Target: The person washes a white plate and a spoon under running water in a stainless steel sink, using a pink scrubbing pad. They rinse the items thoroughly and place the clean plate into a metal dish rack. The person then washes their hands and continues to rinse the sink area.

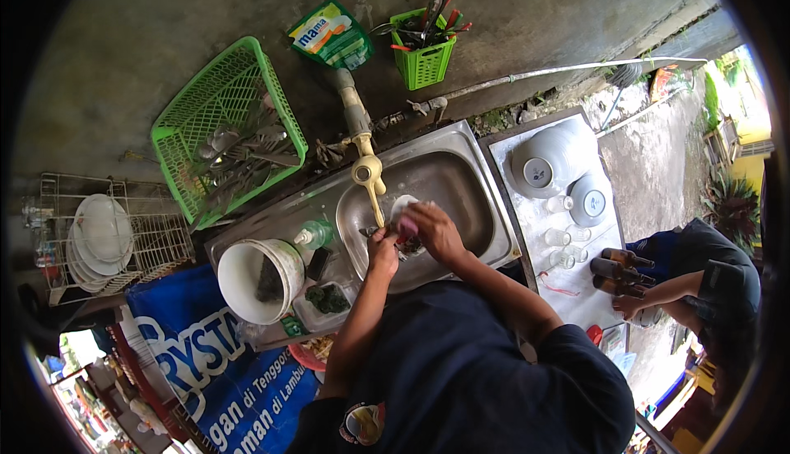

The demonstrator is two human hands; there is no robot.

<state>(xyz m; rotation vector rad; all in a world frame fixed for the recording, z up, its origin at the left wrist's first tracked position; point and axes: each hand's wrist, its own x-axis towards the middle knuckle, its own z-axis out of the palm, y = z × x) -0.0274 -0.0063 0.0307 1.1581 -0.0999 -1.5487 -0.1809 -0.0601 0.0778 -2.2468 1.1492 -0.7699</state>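
Note:
Both hands are over the basin of a stainless steel sink [453, 185], close below a cream plastic tap [368, 173]. My left hand [383, 251] pinches what looks like a small metal utensil [368, 231], mostly hidden by the fingers. In my right hand [437, 232] is a pink scrubbing pad or sponge [408, 226], pressed near the left fingertips. A white dish [403, 203] shows partly behind the right hand. Beneath the hands lie small items in the basin, too covered to name.
Left of the basin stand a white bucket [231, 281], a green soap bottle [318, 234] and a tub with a dark scourer [327, 298]. Behind are a green cutlery basket [166, 145] and a plate rack [142, 232]. Bowls [555, 152], glasses [557, 237] and a person handling brown bottles [611, 267] are right.

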